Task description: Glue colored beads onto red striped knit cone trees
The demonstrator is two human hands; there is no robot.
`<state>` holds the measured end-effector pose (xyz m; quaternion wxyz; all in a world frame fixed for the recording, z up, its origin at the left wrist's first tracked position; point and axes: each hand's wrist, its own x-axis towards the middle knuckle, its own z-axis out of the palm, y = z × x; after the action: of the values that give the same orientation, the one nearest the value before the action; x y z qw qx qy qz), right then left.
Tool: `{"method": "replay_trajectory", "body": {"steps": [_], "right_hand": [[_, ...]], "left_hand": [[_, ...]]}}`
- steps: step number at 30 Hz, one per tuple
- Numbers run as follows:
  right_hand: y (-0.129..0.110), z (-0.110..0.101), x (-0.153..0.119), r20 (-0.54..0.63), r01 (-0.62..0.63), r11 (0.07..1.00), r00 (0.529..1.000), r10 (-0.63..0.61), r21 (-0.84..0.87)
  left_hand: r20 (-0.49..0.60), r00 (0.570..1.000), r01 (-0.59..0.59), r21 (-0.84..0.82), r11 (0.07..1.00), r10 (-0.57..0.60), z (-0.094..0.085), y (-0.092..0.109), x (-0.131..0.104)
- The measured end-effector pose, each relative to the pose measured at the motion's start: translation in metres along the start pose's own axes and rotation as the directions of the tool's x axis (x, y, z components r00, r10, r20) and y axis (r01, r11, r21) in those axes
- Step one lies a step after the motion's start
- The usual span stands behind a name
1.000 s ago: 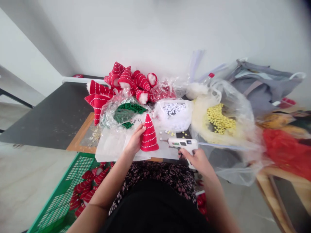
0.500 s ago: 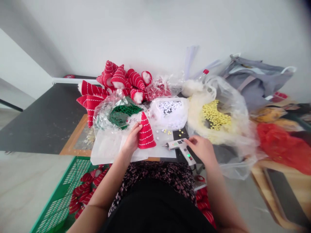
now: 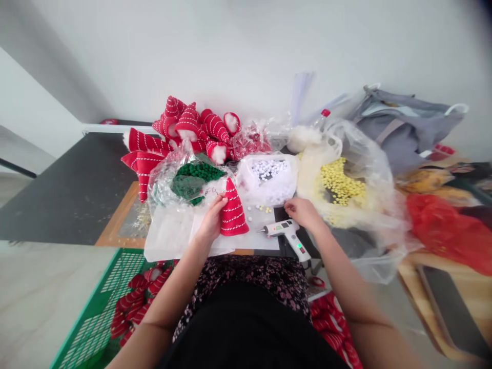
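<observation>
My left hand (image 3: pixel 212 218) is closed around a red fabric cone (image 3: pixel 233 212) with white dashed lines, its tip pointing up. My right hand (image 3: pixel 303 211) has its fingertips pinched together low over the table, just above a white glue gun (image 3: pixel 286 230) with a lit green light. Whatever is in that pinch is too small or hidden to make out. The glue gun lies on its side, its nozzle toward the cone. A few yellow pom-poms (image 3: pixel 265 209) and white ones (image 3: pixel 249 219) lie loose on a white sheet (image 3: pixel 172 233) between the cone and my right hand.
Bags of green pom-poms (image 3: pixel 200 172), white pom-poms (image 3: pixel 269 168) and yellow pom-poms (image 3: pixel 342 182) line the table. Behind them, red cones (image 3: pixel 188 123) are piled against the wall. A green basket (image 3: pixel 86 312) with red pieces stands below left. At right are a red bag (image 3: pixel 446 230) and a grey bag (image 3: pixel 403 123).
My right hand has moved left and away from me, from beside the glue gun to the spot where loose yellow pom-poms lay. The cone has shifted only slightly in my left hand.
</observation>
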<state>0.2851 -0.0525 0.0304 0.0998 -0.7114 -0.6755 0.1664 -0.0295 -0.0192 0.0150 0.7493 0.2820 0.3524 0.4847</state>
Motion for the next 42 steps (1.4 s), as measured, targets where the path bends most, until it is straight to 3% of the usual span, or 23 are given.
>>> {"method": "replay_trajectory", "body": {"steps": [2,4,7,11,16,20,23,32,42], "right_hand": [[-0.004,-0.003,-0.003,-0.031,0.000,0.999,1.000,0.002,0.043],[-0.015,-0.006,-0.007,-0.098,0.026,0.977,0.995,-0.005,0.211],[-0.045,-0.011,-0.013,-0.172,0.139,0.819,0.984,-0.050,0.557],[-0.093,-0.010,-0.019,-0.212,0.260,0.644,0.965,-0.153,0.720],[-0.130,-0.004,-0.017,-0.385,0.463,0.605,0.884,-0.264,0.647],[-0.140,-0.003,-0.013,-0.458,0.599,0.681,0.789,-0.410,0.421],[-0.140,-0.002,-0.012,-0.447,0.628,0.727,0.754,-0.482,0.276],[-0.127,-0.008,-0.014,-0.470,0.631,0.720,0.748,-0.468,0.287],[-0.133,-0.001,-0.013,-0.430,0.572,0.770,0.794,-0.431,0.283]], "left_hand": [[0.010,1.000,0.004,0.004,1.000,-0.004,0.002,-0.001,0.000],[0.013,1.000,0.005,0.009,1.000,-0.005,0.003,-0.001,-0.001],[0.014,1.000,-0.006,0.018,1.000,0.006,0.006,-0.001,-0.002],[0.017,1.000,-0.012,0.025,1.000,0.012,0.007,-0.002,-0.003],[0.020,1.000,-0.020,0.060,0.998,0.019,0.009,-0.004,-0.007],[0.050,0.998,-0.053,0.107,0.993,0.047,0.015,-0.004,-0.011],[0.071,0.996,-0.066,0.131,0.989,0.057,0.018,-0.004,-0.013],[0.029,0.999,-0.030,0.103,0.994,0.027,0.015,-0.005,-0.013],[0.047,0.997,-0.061,0.145,0.988,0.055,0.019,-0.005,-0.017]]}}
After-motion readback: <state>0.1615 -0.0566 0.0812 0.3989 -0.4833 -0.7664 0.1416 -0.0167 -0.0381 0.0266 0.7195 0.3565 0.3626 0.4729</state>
